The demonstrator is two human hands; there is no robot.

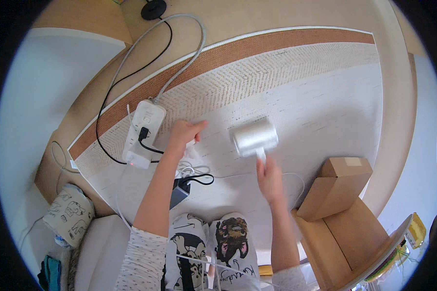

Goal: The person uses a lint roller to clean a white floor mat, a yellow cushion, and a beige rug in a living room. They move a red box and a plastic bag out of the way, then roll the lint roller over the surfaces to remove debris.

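My right hand (270,180) grips the short white handle of a pale, silvery cylinder (255,137), which looks like a lint roller. The cylinder lies crosswise above the white patterned mat (335,109); blur hides whether it touches. To the left, my left hand (186,134) is curled around a small whitish, translucent piece (192,151), with one finger stretched to the right. What that piece is, I cannot tell. Beside this hand lies a white power strip (145,120) with a black plug in it. A dark grey box-shaped device (180,192) with a black strap sits partly behind my left forearm.
An open cardboard box (344,236) stands at the lower right, near a round tabletop edge (382,254). Grey and black cables (202,32) loop across the mat's upper left. A rolled printed cloth (70,214) lies at left. My knees in printed trousers (189,251) are below.
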